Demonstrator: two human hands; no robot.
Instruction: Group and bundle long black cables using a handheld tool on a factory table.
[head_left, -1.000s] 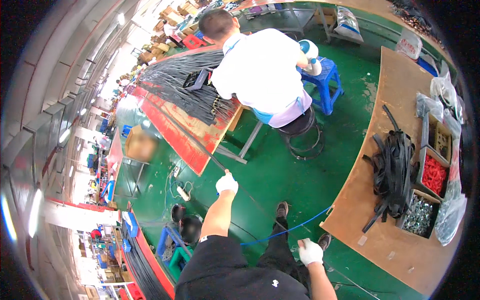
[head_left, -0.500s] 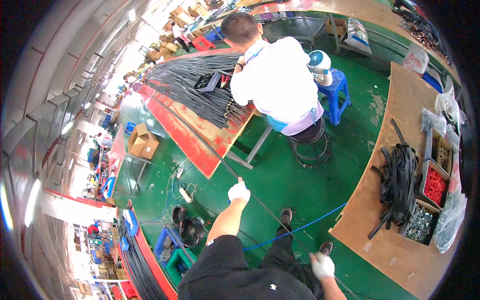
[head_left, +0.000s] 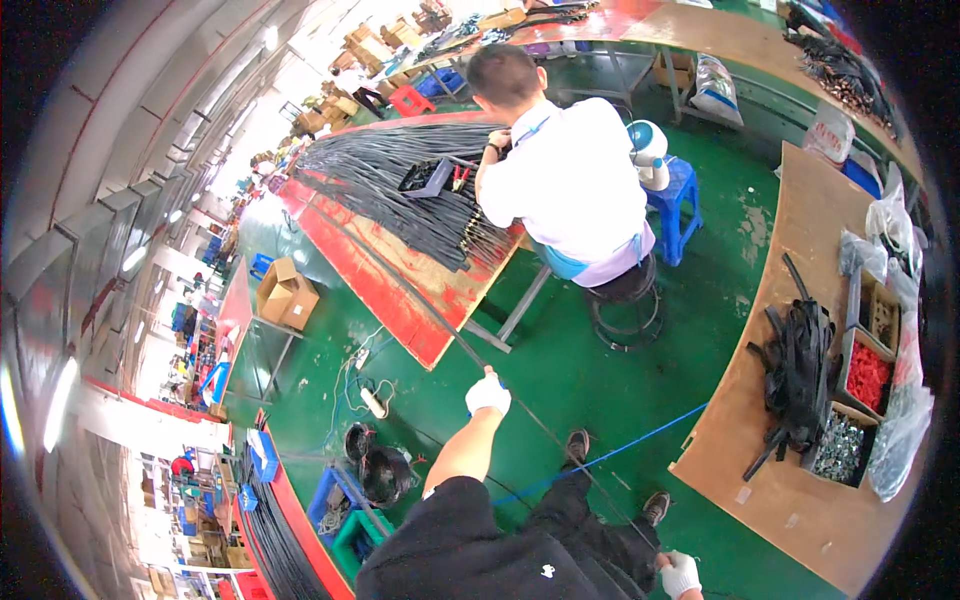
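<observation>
A long thin black cable (head_left: 466, 347) stretches from the red-edged table across the gap in front of my body. My left hand (head_left: 488, 393), in a white glove, is closed around it just past the table's near corner. Lower right, my right hand (head_left: 681, 573), also gloved in white, is closed at the cable's course beside my shoe; its fingertips are small in the picture. Between the two hands the cable runs taut and slanting over my legs. Many similar black cables (head_left: 400, 150) lie bundled on the table, with metal ends toward the near edge.
A seated person in white (head_left: 575, 185) works at the table (head_left: 425, 345). A blue stool (head_left: 680, 205) with a fan stands behind them. At right, a brown bench (head_left: 740, 440) holds black straps (head_left: 797, 370) and parts bins. A blue hose (head_left: 640, 445) and a power strip (head_left: 374, 403) lie on the floor.
My right hand has moved down and to the right, farther from my left hand, along the cable. My left hand stays closed on it. The whole view has shifted slightly.
</observation>
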